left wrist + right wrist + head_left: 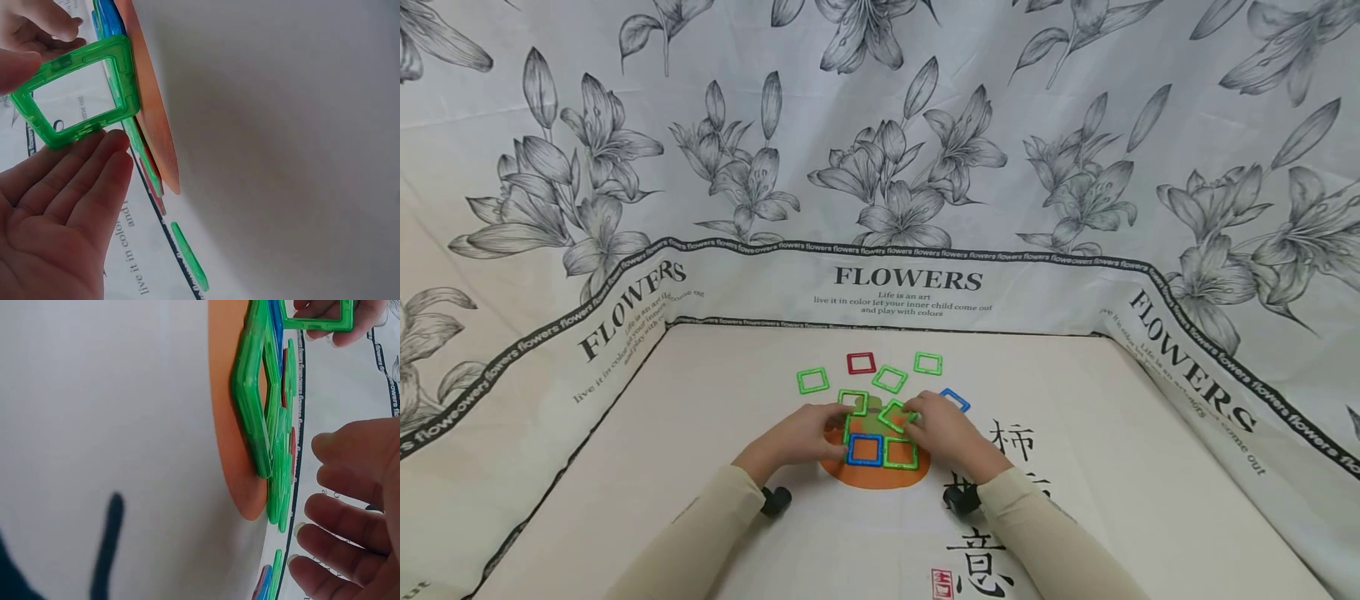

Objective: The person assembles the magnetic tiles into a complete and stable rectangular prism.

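My left hand (805,433) holds a green square magnetic tile frame (122,81) on edge, its thumb at one side and straight fingertips along another. My right hand (946,429) has its fingers spread and relaxed with nothing gripped, as the right wrist view shows. Its fingertips overlap a slanted green tile (891,419) in the head view. Just in front of the hands, a blue square tile (865,464) and a green square tile (900,467) lie side by side over an orange persimmon print (880,482). Another green tile (853,392) sits behind the left fingers.
Farther back lie green tiles (812,391), a red tile (861,372) and a green tile (928,372). A blue tile (957,397) is partly behind the right hand. A flowered cloth wall (910,300) stands behind and at both sides.
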A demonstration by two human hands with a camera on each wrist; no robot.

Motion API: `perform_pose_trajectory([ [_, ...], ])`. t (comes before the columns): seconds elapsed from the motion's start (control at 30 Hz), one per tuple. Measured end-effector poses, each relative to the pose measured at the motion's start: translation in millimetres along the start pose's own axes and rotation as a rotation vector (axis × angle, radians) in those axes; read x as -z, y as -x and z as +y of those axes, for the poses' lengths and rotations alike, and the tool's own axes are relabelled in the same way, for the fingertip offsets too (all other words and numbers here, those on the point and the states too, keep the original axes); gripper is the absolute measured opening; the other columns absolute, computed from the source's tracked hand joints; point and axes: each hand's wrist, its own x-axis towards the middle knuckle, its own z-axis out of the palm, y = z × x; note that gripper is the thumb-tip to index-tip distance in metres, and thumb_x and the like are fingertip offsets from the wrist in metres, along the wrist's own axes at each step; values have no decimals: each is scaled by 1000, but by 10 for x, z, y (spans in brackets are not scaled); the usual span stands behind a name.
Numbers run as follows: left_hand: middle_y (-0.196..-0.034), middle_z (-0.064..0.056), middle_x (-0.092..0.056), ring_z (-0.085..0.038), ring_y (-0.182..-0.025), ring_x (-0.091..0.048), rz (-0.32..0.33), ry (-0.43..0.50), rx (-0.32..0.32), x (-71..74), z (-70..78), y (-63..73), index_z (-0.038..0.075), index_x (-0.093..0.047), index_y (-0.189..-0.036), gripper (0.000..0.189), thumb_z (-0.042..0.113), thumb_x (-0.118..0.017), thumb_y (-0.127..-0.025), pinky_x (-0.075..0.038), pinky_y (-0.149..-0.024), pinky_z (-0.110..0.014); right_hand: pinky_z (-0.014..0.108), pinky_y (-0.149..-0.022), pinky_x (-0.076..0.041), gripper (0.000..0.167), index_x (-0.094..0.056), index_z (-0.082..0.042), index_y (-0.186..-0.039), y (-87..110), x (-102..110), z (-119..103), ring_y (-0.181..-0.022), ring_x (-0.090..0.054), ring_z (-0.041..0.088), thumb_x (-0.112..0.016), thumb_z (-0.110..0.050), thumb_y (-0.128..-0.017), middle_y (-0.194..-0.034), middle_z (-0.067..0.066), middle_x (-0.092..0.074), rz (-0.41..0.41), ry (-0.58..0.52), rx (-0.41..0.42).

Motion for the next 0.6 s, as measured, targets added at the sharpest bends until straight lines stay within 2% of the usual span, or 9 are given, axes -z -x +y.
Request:
perform_pose_trajectory([
  [0.17, -122, -4, -65, -22, -113, -59, 0, 25, 5, 6, 14, 4, 8, -52, -138, 67, 24, -76, -77, -46, -102, -46, 41, -91, -52, 30, -69, -5, -115, -72, -7, 4, -103, -61, 22, -63, -23, -92, -111, 8, -66, 10, 0, -45],
  [0.6, -125, -2, -65, -21, -117, -58, -1, 71, 19, -40, -48, -41, 12, -54, -136, 65, 24, -77, -77, -45, -104, -46, 41, -91, -52, 27, -70, -5, -113, -201, -6, 15, -101, -61, 22, -63, -22, -92, -110, 8, -67, -46, 28, -110],
])
